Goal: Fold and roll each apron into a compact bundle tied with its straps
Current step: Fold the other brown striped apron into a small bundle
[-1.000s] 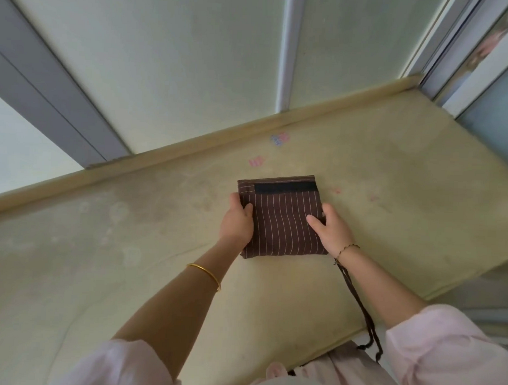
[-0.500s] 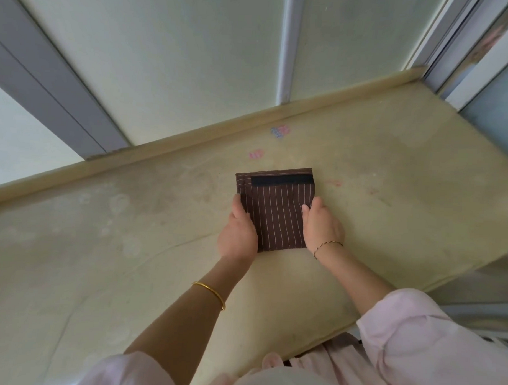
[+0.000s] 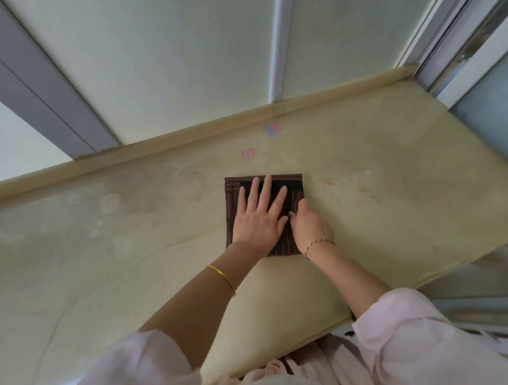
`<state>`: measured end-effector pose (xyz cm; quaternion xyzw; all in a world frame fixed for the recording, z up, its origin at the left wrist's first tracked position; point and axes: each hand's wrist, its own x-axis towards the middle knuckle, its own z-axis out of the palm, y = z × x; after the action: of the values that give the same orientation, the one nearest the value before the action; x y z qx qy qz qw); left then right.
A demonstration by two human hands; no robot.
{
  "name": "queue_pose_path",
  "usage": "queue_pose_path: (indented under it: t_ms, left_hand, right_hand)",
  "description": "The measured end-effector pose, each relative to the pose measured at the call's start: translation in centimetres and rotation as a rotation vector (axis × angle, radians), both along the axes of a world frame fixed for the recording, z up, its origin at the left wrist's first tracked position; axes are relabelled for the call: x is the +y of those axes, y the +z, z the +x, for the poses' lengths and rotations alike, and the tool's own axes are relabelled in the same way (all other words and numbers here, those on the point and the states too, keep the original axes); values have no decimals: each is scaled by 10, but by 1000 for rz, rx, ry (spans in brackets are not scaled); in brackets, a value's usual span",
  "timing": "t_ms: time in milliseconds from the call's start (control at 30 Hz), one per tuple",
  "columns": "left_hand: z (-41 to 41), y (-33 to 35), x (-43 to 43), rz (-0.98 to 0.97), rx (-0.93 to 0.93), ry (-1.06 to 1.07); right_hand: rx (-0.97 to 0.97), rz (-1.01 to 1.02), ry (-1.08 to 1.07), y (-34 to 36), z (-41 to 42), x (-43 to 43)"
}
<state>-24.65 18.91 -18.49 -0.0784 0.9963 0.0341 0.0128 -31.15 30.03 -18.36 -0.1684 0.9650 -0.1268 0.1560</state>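
Observation:
A brown pinstriped apron [image 3: 230, 200], folded into a small square, lies on the yellowish table [image 3: 130, 231]. A black band runs along the apron's far edge, partly under my fingers. My left hand [image 3: 257, 218] presses flat on top of the apron with its fingers straight and spread. At the apron's right edge, my right hand [image 3: 310, 229] has curled fingers, and its thumb and fingertips pinch the fabric there. The straps are hidden.
A raised ledge [image 3: 191, 132] and frosted window panels close off the table's far side. Small pink and blue stickers [image 3: 272, 129] sit near the ledge. A metal sliding frame [image 3: 453, 55] stands at the right. The table's front edge runs close to my body.
My left hand moved from the apron's left edge onto its top and flattened. My right hand shifted in to the right edge and curled. The strap seen hanging off the table is out of sight.

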Motion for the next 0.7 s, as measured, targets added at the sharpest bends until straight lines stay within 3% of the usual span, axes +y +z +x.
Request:
queue_pose_path:
  t_ms: [100, 233, 300, 467, 533, 633, 700]
  left_hand:
    - [-3, -16, -1, -1, -131, 69]
    - [-4, -20, -3, -32, -129, 74]
    - [-5, -20, -2, -33, -146, 76]
    - [-4, -18, -5, 13, -169, 65]
    - [-6, -10, -7, 115, -88, 86]
    - [-15, 7, -16, 183, 142, 228]
    - [-25, 13, -27, 121, 113, 279]
  right_hand:
    - [40, 130, 106, 4, -6, 16]
    - [-189, 261, 293, 21, -43, 44]
    - [-214, 342, 327, 33, -74, 55]
    - [252, 467, 159, 61, -127, 58]
    - [299, 424, 195, 63, -130, 46]
    - [132, 137, 304, 54, -116, 14]
    - [-9, -5, 387, 46, -104, -9]
